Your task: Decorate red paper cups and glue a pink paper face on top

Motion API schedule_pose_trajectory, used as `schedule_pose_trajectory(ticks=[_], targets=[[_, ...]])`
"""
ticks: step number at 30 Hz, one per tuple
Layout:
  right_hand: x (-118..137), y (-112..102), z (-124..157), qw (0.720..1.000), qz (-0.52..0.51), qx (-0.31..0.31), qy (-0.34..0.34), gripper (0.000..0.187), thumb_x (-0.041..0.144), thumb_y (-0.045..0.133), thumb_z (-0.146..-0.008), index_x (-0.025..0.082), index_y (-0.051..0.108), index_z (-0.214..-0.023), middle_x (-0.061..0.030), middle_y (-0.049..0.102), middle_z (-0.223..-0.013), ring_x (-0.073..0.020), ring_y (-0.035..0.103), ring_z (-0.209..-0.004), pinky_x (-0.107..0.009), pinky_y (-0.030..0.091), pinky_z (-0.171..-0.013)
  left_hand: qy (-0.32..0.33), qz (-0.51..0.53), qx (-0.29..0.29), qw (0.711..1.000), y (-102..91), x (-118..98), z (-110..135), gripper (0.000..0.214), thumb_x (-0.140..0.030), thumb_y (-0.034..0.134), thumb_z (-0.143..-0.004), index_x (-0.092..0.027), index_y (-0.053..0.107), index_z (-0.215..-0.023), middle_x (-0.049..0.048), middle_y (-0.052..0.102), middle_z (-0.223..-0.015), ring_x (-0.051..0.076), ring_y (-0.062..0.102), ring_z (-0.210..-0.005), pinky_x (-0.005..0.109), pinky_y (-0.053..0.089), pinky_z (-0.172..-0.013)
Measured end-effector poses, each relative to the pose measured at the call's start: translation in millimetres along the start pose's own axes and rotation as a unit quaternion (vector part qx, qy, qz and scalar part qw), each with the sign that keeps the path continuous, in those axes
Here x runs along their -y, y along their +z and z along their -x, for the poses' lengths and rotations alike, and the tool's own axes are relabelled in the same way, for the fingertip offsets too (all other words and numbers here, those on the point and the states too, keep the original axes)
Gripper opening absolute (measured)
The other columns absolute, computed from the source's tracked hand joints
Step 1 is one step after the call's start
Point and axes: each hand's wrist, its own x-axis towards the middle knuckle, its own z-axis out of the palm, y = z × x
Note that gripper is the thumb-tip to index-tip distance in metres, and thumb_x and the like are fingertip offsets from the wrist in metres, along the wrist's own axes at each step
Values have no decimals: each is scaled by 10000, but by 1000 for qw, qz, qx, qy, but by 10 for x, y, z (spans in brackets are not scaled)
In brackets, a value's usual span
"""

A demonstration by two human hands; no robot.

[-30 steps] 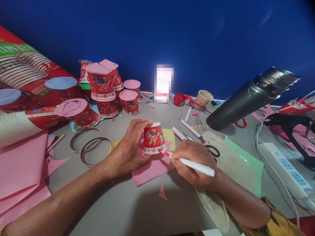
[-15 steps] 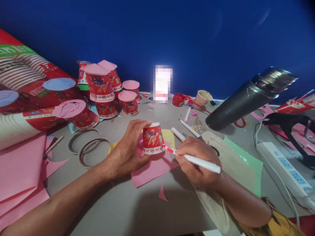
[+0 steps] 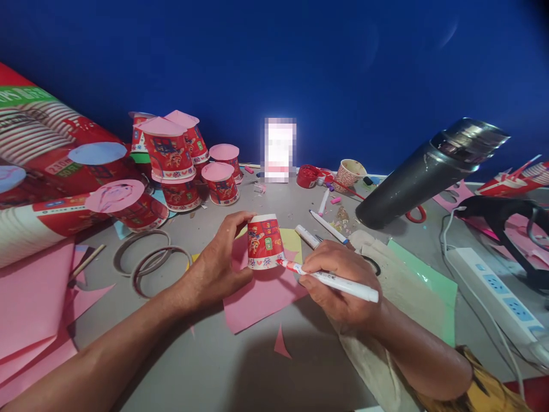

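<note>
My left hand (image 3: 221,260) grips a red patterned paper cup (image 3: 266,243), which is upside down with its white rim lowest. The thumb is near the rim and the fingers reach up to the base. In my right hand (image 3: 343,280) is a white marker (image 3: 347,286) with a red tip end. Its tip meets the cup's white band at the lower right, where small coloured marks show. Beneath the cup are a pink paper sheet (image 3: 257,309) and a yellow paper piece (image 3: 294,237). A pink paper scrap (image 3: 281,344) lies in front.
Several red cups topped with pink paper discs (image 3: 165,151) are stacked at back left. Two tape rings (image 3: 160,269) lie left of my hand. A dark thermos (image 3: 424,177), a cloth (image 3: 398,286), a power strip (image 3: 497,292) and loose markers (image 3: 328,226) are on the right.
The cup has turned in my left hand, so a green label and different artwork now face me. The marker stays at the white band and has rolled slightly, showing print on its barrel.
</note>
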Motion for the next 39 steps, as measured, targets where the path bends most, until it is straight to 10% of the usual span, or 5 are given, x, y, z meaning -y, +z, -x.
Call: schedule_pose_trajectory(ticks=[39], targets=[[-42, 9, -15, 1000, 14, 16, -15, 73, 137, 654, -968, 208, 672, -977, -25, 747, -781, -161, 678, -679, -288, 549, -656, 13, -9, 7, 1000, -5, 9, -10, 780, -158, 685, -758, -304, 413, -1475, 94, 555, -1463, 343, 592, -1362, 565, 501, -1201]])
